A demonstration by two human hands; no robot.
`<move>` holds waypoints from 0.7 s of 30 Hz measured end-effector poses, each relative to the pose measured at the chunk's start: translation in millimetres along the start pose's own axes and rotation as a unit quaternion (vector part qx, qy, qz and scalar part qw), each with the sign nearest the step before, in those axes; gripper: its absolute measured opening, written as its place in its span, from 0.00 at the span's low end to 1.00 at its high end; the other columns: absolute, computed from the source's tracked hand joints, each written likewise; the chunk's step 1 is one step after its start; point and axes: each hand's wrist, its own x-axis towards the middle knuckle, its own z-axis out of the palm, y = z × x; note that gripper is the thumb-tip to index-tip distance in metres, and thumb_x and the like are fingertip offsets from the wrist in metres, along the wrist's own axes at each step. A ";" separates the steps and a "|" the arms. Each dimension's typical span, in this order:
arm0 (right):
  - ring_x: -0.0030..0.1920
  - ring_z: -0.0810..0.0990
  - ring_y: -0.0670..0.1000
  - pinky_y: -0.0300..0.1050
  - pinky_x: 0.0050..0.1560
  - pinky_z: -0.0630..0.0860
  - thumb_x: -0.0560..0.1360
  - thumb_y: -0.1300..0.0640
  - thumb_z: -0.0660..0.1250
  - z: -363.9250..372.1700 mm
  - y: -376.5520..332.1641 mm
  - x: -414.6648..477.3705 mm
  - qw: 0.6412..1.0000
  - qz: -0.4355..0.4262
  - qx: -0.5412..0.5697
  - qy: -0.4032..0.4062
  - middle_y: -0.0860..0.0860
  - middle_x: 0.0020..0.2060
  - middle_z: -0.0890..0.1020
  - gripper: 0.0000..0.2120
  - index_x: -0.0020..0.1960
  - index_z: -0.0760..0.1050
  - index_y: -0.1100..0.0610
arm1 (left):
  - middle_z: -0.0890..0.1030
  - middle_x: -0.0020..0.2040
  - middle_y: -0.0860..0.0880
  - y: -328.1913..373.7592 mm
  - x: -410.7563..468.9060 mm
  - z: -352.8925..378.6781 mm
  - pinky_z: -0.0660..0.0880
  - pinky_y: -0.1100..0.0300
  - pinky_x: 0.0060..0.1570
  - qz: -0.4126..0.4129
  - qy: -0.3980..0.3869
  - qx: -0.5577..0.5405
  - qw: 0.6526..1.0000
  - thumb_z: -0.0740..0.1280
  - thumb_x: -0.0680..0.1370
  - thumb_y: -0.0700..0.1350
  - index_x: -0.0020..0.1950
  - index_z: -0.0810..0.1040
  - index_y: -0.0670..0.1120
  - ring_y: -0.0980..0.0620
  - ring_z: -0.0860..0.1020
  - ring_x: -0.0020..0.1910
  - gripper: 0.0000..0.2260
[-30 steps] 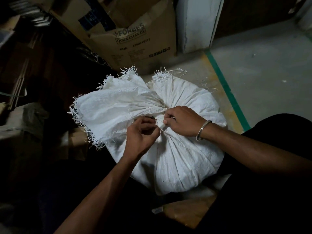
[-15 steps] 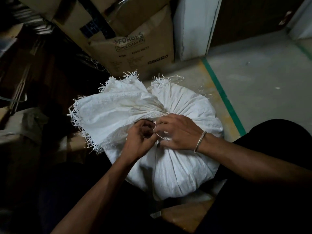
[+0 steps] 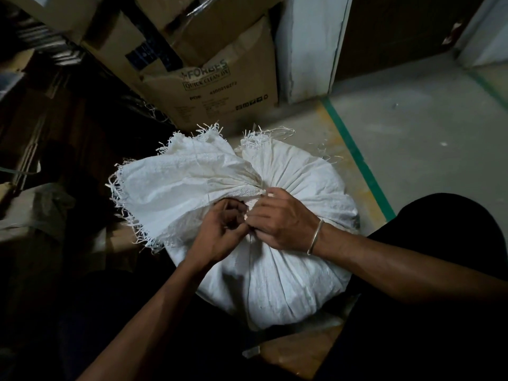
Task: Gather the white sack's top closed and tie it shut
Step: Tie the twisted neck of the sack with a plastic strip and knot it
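Dim grey floor [image 3: 417, 133] with green stripe [image 3: 354, 155], cardboard boxes [image 3: 220, 86], white pillar [image 3: 308, 45], possibly shelving [image 3: 33, 50] left.

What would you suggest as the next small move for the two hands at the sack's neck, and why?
Probably pull the hands apart to cinch the neck tight. The left hand and right hand both pinch at the gathered neck of the white sack, its pleats drawn in, while the frayed top fans loose to the left; whatever binds it is hidden under them.

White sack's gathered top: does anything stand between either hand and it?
Nothing visible does. The left hand and right hand both pinch the white sack at its gathered neck; the frayed flap fans away to the left.
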 end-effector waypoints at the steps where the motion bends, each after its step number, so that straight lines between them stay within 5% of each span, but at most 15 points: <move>1: 0.51 0.82 0.53 0.54 0.59 0.73 0.75 0.56 0.67 -0.4 1.1 -2.3 1.000 -0.012 0.009 0.017 0.48 0.48 0.84 0.06 0.49 0.82 0.53 | 0.81 0.49 0.51 0.3 -1.8 -1.3 0.75 0.61 0.43 0.015 -0.005 0.002 1.000 0.74 0.72 0.39 0.36 0.80 0.47 0.58 0.80 0.46 0.07; 5: 0.51 0.85 0.54 0.50 0.46 0.82 0.74 0.61 0.70 -8.9 7.5 -14.0 0.996 0.015 0.079 0.051 0.53 0.52 0.85 0.07 0.51 0.84 0.56 | 0.79 0.52 0.49 -4.5 -6.3 -16.2 0.71 0.71 0.43 0.064 -0.045 0.050 0.996 0.70 0.71 0.44 0.35 0.78 0.43 0.63 0.78 0.47 0.07; 14: 0.50 0.85 0.47 0.46 0.49 0.82 0.70 0.57 0.76 -23.6 13.5 -21.9 0.952 0.238 0.186 0.047 0.48 0.51 0.86 0.05 0.45 0.86 0.52 | 0.77 0.39 0.48 7.3 -8.4 -20.3 0.74 0.54 0.37 0.115 -0.030 0.197 0.973 0.70 0.69 0.46 0.33 0.75 0.45 0.49 0.77 0.40 0.08; 17: 0.47 0.86 0.47 0.46 0.47 0.82 0.70 0.58 0.76 -24.8 12.2 -19.2 0.953 0.238 0.182 0.040 0.49 0.46 0.87 0.04 0.44 0.86 0.54 | 0.79 0.40 0.50 24.5 -6.3 -4.9 0.76 0.56 0.41 0.099 -0.028 0.289 0.952 0.68 0.67 0.53 0.39 0.77 0.48 0.47 0.79 0.43 0.09; 21: 0.45 0.85 0.50 0.48 0.44 0.80 0.70 0.60 0.74 -27.2 10.1 -15.0 0.962 0.211 0.169 0.034 0.48 0.44 0.86 0.05 0.45 0.85 0.54 | 0.77 0.38 0.51 30.0 3.2 9.0 0.75 0.54 0.41 0.075 -0.028 0.314 0.946 0.65 0.72 0.63 0.35 0.75 0.50 0.46 0.79 0.40 0.17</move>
